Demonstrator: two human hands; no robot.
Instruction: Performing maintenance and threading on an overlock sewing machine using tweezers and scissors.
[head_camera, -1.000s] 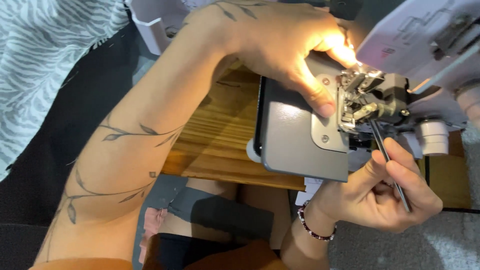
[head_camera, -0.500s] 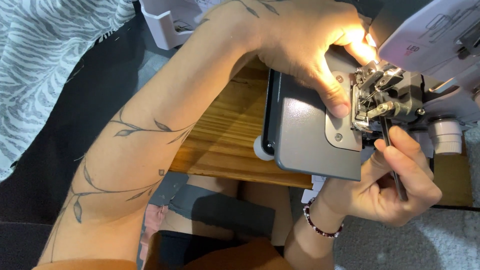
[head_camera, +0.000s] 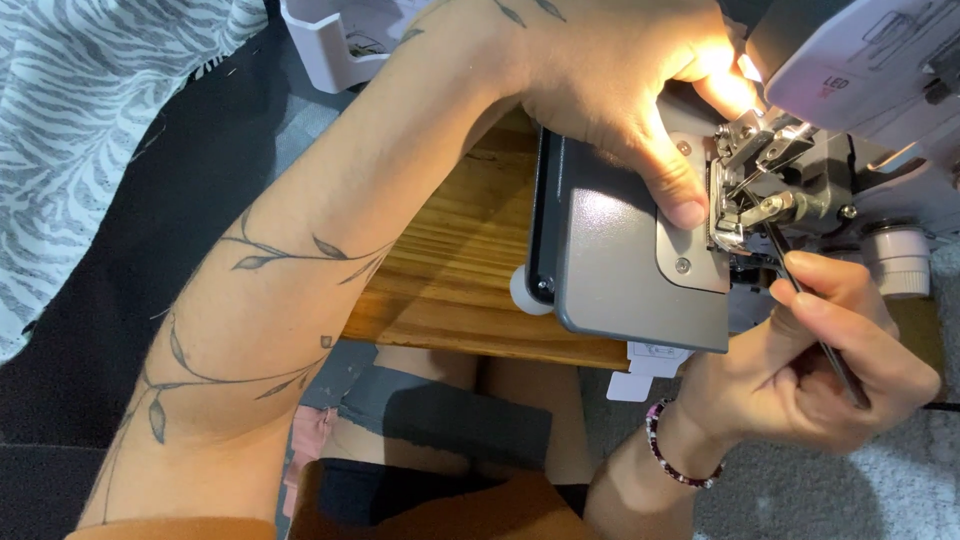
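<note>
A grey and white sewing machine (head_camera: 640, 270) sits on a wooden table (head_camera: 450, 270), and everything here gathers at its metal presser foot (head_camera: 745, 195). The left hand (head_camera: 610, 90) lies across the top of the machine's grey bed, just left of the presser foot, brightly lit by the machine's lamp. Its thumb presses flat on the pale needle plate (head_camera: 690, 255) right beside the foot, while the other fingers curl over behind the foot, near where the white upper housing (head_camera: 870, 60) overhangs it. The hand grips nothing; it is spread and bearing down on the machine.

Below and to the right of the presser foot, the right hand (head_camera: 830, 365) pinches a pair of slim dark tweezers (head_camera: 810, 310) between thumb and fingertips, held narrowly like a pen. The tweezers slant up and left, their tip reaching the underside of the presser foot (whether the tip holds a thread I cannot tell). A beaded bracelet (head_camera: 680, 455) circles that wrist.

A white round knob (head_camera: 898, 260) stands to the right of the presser foot. Far to the left of it, past the tattooed left forearm, lies a zebra-patterned cloth (head_camera: 90, 130), and a white plastic bin (head_camera: 345, 40) stands at the upper left.
</note>
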